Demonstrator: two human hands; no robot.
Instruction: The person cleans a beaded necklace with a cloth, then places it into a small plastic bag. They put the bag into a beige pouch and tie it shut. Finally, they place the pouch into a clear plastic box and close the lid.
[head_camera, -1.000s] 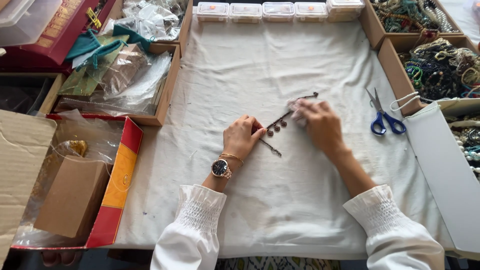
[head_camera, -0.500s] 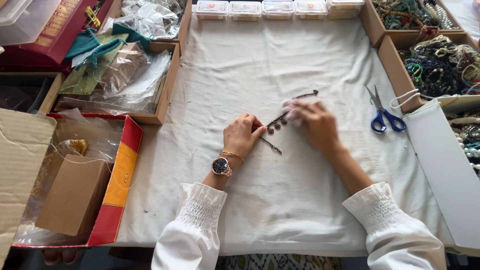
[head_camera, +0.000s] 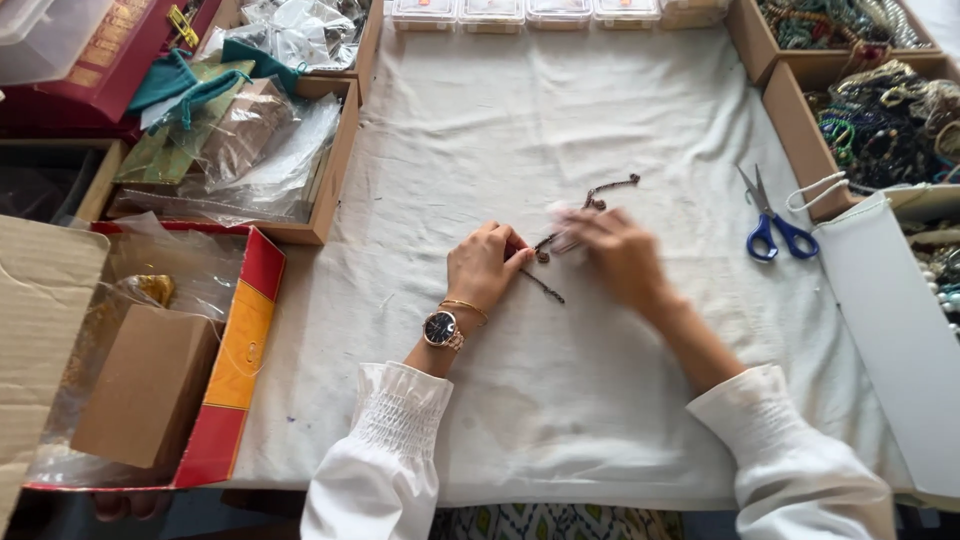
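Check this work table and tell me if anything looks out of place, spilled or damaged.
Nothing stands out. The left hand and the blurred right hand work a dark beaded strand on the white cloth. The blue-handled scissors lie flat beside the bead-filled boxes. Nothing looks spilled or broken.

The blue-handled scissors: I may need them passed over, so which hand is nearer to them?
Right. The right hand lies on the white cloth just left of the scissors; the left hand is farther left, beyond the beaded strand.
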